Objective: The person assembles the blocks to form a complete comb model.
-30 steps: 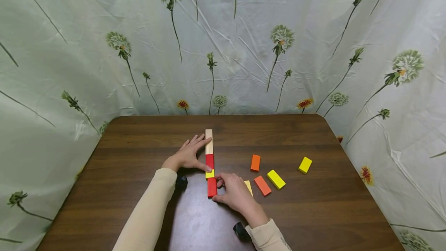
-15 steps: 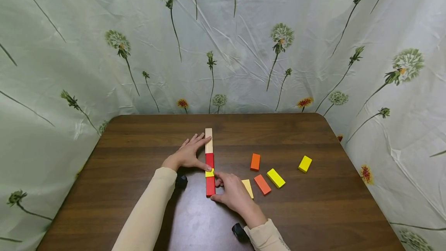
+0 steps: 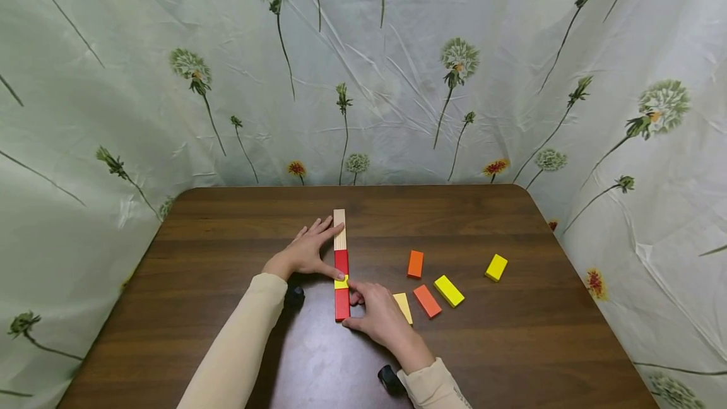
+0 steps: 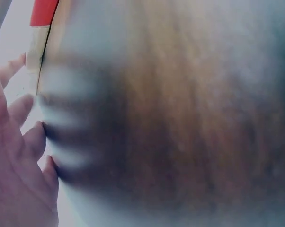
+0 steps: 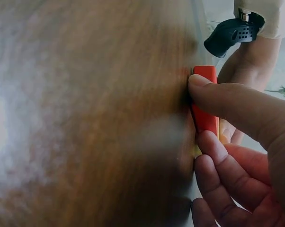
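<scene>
A straight row of blocks runs away from me on the table: a plain wood strip (image 3: pixel 339 242) at the far end, a red block (image 3: pixel 341 260), a yellow block (image 3: pixel 340 284) and a nearer red block (image 3: pixel 342 305). From the left, my left hand (image 3: pixel 303 254) touches the row with fingers spread, one fingertip on the wood strip and the thumb on the yellow block. My right hand (image 3: pixel 377 314) holds the nearer red block, its thumb near the close end and index fingertip near the joint with the yellow block. In the right wrist view, that red block (image 5: pixel 205 116) shows behind the thumb.
Right of the row lie a pale yellow block (image 3: pixel 404 308), an orange block (image 3: pixel 416 264), a coral block (image 3: pixel 427 301) and two yellow blocks, one nearer (image 3: pixel 449 291) and one farther right (image 3: pixel 496 267). A flower-print curtain (image 3: pixel 386 112) hangs behind the brown table (image 3: pixel 238 207).
The nearer red block has shifted slightly left, along with my right hand, and now lines up better with the row. My left hand keeps its place.
</scene>
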Tool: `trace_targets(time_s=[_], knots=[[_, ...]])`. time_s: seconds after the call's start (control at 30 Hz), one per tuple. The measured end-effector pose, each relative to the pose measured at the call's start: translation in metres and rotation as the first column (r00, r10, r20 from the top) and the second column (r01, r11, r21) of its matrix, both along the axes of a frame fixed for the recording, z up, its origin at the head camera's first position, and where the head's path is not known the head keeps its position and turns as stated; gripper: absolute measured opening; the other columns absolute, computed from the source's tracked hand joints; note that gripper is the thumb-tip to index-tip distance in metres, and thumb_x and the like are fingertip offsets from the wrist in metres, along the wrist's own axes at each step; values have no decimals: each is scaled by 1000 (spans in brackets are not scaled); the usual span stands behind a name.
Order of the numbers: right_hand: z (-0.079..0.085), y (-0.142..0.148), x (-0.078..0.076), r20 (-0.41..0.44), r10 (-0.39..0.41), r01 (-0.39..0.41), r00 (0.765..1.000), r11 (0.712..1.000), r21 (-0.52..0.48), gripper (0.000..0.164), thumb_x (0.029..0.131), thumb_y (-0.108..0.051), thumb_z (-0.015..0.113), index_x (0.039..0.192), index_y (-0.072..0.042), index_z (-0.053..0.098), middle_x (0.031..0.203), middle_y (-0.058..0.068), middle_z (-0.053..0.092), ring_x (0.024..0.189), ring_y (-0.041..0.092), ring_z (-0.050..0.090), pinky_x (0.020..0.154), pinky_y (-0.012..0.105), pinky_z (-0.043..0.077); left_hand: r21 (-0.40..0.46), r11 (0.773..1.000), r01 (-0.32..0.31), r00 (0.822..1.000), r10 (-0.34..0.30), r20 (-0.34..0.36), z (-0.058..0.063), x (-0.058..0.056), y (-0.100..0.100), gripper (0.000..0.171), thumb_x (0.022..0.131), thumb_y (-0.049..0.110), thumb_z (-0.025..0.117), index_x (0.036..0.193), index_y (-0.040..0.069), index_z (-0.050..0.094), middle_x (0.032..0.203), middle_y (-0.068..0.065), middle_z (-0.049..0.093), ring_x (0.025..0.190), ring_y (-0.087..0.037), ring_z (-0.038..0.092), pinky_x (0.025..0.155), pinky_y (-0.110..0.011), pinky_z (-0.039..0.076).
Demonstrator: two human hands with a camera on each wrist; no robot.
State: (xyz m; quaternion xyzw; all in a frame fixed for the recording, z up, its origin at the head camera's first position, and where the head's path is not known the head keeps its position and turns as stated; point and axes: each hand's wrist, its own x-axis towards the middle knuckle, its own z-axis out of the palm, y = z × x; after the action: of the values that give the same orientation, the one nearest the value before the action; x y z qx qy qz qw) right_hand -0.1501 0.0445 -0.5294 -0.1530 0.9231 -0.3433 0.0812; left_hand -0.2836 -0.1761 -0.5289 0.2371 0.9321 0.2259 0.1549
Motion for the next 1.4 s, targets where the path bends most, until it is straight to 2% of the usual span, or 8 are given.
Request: trace_targets(time_s=[0.13,0.27,0.53,0.73,0.97,1.4], knots=[[-3,1,1,-9,7,-8,1000,1000,-14,70,76,-23,100,137,-5,71,90,-9,65,87,7,55,83,29,54,-12,1000,27,1000,-27,-16,4,3,2,124,75,66,90,172,20,28,183,-9,9,168,-44,12,131,-73,9],[-3,2,0,-18,6,-7,1000,1000,-25,69,76,-22,100,137,-5,71,89,-9,64,86,6,54,82,28,54,-17,999,45,999,-45,-22,6,4,3,122,77,67,89,172,18,29,182,-4,18,168,-38,17,130,-75,9],[-3,2,-1,-2,8,-8,1000,999,-49,68,78,-24,98,137,-6,71,89,-10,63,85,6,54,80,25,53,-2,998,70,997,-70,-32,5,5,-1,124,77,67,89,172,15,28,182,-6,18,168,-40,17,129,-77,8],[-4,2,-1,-14,16,-17,1000,998,-66,69,77,-24,99,137,-5,71,88,-9,65,85,6,56,81,26,54,-1,997,81,997,-81,-15,10,12,0,136,70,66,94,172,10,23,183,-10,13,168,-43,13,128,-78,7],[-6,4,1,-15,4,-6,1000,996,-86,69,76,-22,99,137,-4,71,87,-7,63,82,5,54,76,23,51,-1,997,80,997,-80,5,11,18,8,141,68,63,96,173,8,19,183,-13,10,168,-45,10,128,-79,5],[-4,4,2,-57,17,-19,998,999,-47,71,76,-23,100,138,-5,70,86,-7,62,82,6,53,77,23,50,-15,998,65,998,-65,2,9,17,9,140,69,63,96,173,10,19,183,-10,9,168,-43,11,129,-77,6]])
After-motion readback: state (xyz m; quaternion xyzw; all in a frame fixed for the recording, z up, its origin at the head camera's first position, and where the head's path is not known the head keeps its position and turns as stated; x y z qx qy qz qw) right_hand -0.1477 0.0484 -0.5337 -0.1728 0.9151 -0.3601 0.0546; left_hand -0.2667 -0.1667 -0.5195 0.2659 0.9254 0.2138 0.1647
